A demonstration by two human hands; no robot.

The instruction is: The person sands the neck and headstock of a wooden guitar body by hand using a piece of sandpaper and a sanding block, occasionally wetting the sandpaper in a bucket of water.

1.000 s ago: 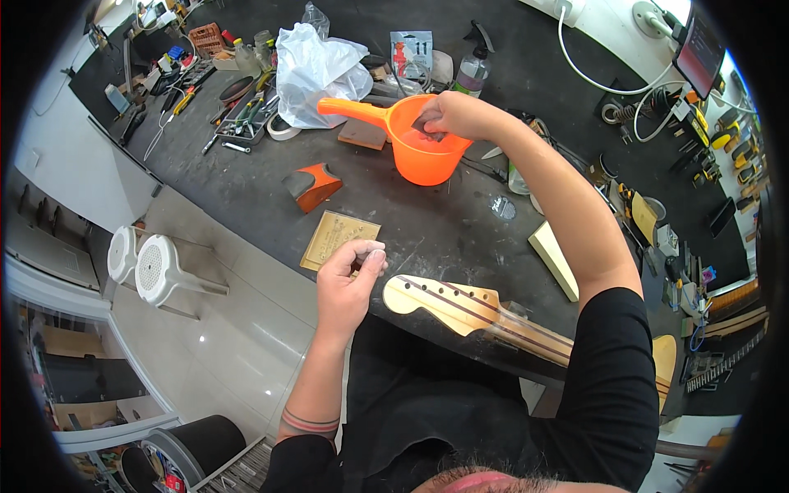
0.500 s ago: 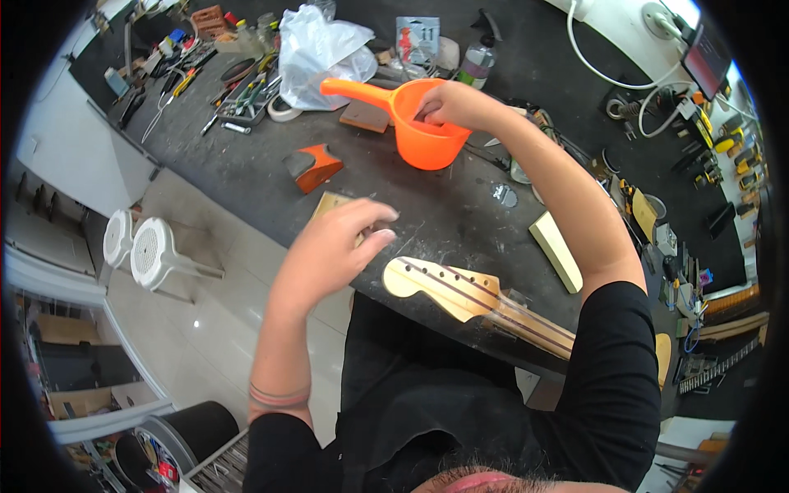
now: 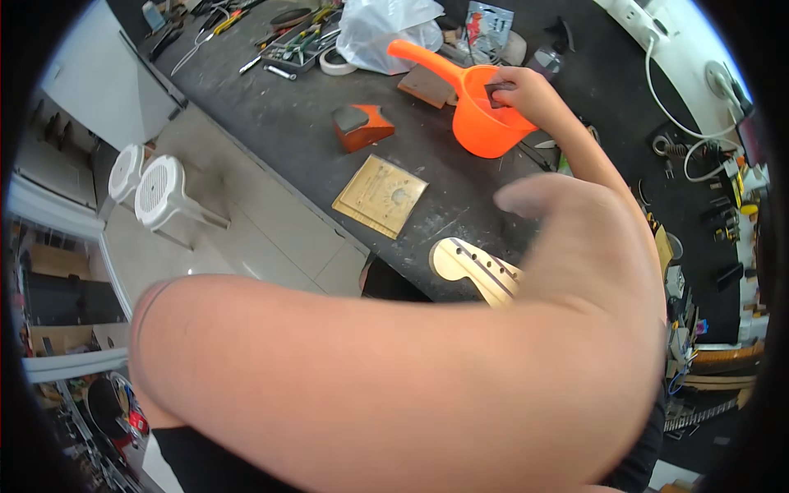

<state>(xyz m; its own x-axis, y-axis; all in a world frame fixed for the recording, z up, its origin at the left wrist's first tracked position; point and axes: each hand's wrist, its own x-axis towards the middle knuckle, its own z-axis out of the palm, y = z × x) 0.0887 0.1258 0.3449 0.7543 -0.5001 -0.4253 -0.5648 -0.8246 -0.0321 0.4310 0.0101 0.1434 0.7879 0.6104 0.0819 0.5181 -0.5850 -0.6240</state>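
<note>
My right hand is closed on a small dark flat piece over the opening of an orange plastic dipper. The dipper stands on the dark workbench, its long handle toward the far left. Close to the camera, my left forearm stretches across the lower view to the right. My left hand is smeared by motion; a thumb-like shape sticks out left, and the other fingers are hidden. Beneath and beside it shows a pale guitar headstock with dark stripes and a row of holes. My left arm covers the neck.
On the bench lie a thin wooden board, an orange-and-grey block and a brown block. Behind are a white plastic bag, a tape roll and a tool tray. White stools stand on the floor at left.
My left hand has swung right and up toward the camera, its forearm now crossing the view. My right hand has lifted slightly within the dipper, showing the dark piece. The view has shifted, uncovering the wooden board.
</note>
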